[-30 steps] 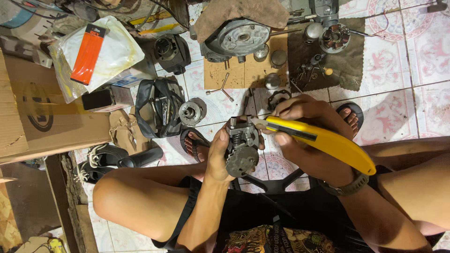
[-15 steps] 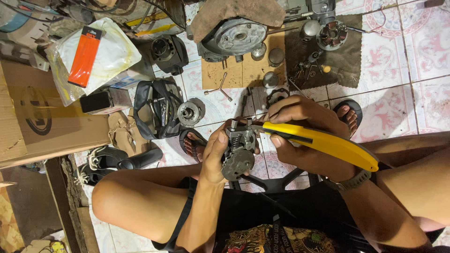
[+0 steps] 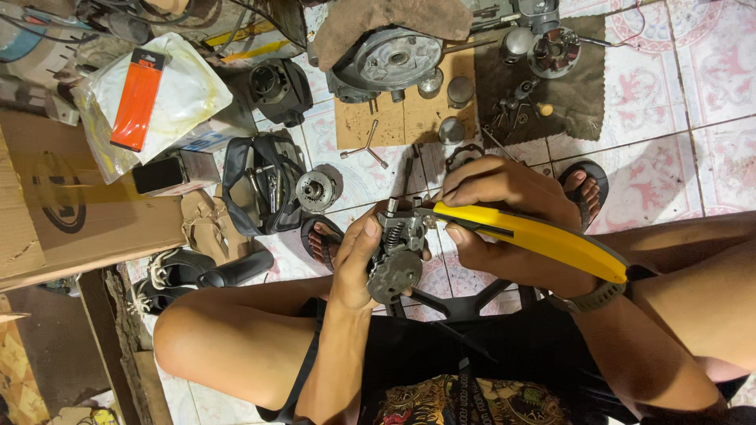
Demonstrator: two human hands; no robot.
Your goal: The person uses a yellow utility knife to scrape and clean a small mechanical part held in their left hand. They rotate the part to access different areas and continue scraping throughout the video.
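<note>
My left hand [image 3: 356, 264] grips a small grey metal engine part [image 3: 395, 250] with springs and a round plate, held above my knees. My right hand [image 3: 504, 214] holds a yellow-handled utility knife [image 3: 529, 234], its tip touching the top of that part. I sit over a tiled floor, with both feet in sandals below the hands. A watch is on my right wrist.
On the floor lie an engine casing [image 3: 386, 63] on cardboard, a black cylinder [image 3: 276, 88], a round gear piece [image 3: 315, 189], a black bag [image 3: 260, 182], a plastic bag with an orange pack [image 3: 140, 101], a cardboard box [image 3: 71, 212] and small parts on a dark cloth [image 3: 543, 79].
The hands have stayed together on the metal part; the knife tip shifted slightly along its top. The view moved a little.
</note>
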